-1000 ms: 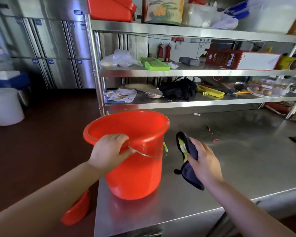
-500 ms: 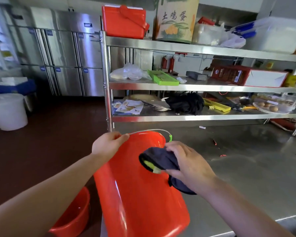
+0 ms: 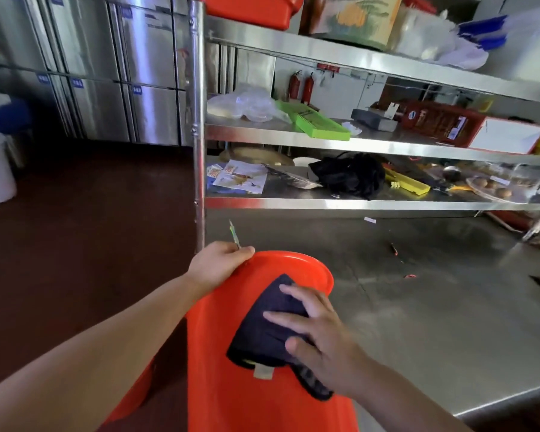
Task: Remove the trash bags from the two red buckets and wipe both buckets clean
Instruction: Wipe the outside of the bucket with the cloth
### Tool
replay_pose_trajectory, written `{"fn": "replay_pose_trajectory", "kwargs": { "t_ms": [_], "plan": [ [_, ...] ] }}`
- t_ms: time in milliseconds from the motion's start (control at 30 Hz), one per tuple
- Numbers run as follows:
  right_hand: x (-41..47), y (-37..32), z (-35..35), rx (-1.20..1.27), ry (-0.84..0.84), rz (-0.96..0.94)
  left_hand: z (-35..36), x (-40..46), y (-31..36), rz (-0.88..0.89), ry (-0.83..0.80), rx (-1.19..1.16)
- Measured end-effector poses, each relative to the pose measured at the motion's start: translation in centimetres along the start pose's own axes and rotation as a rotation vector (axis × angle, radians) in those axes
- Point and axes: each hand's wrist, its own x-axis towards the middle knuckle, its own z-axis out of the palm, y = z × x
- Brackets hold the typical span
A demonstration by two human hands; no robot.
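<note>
While left hand (image 3: 216,265) grips bucket (image 3: 231,353) rim, cloth (image 3: 268,325) under right fingers (image 3: 296,319).

light: bright, left dim | glare: steel shelves (image 3: 356,145) | blur: slight | edges: bowed

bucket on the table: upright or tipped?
Tipped. The red bucket leans rim-away, its outer wall facing up; the left hand grips its rim while the right hand presses a dark cloth on it.

Bare steel table (image 3: 449,307) right of bucket (image 3: 262,400); shelf rack (image 3: 356,204) blocks behind.
</note>
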Motion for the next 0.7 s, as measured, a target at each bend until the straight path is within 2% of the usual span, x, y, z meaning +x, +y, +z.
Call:
{"fn": "replay_pose_trajectory", "kwargs": {
  "t_ms": [100,167,233,333,500,567,700],
  "plan": [
    [0.7,0.2,0.7,0.074,0.276,0.337,0.1,0.5,-0.6,0.019,-0.016,0.021],
    [1.4,-0.1,1.1,0.066,0.301,0.598,0.0,0.7,-0.8,0.032,-0.033,0.0],
    [2.1,-0.2,1.0,0.125,0.265,0.737,-0.1,0.7,-0.9,0.044,-0.039,-0.025],
    [2.9,-0.4,0.2,0.28,0.185,0.785,-0.2,0.5,-1.2,0.081,0.054,-0.036],
    [3.6,-1.6,-2.2,0.516,0.174,0.769,-0.1,-0.3,-1.4,0.145,0.357,-0.028],
    [3.7,-2.0,-3.7,0.629,0.108,0.775,0.0,-0.2,-1.3,0.168,0.383,0.0],
    [4.0,-2.5,-5.3,0.901,0.042,0.856,0.1,-0.2,-1.1,0.106,0.304,0.007]
  ]
}}
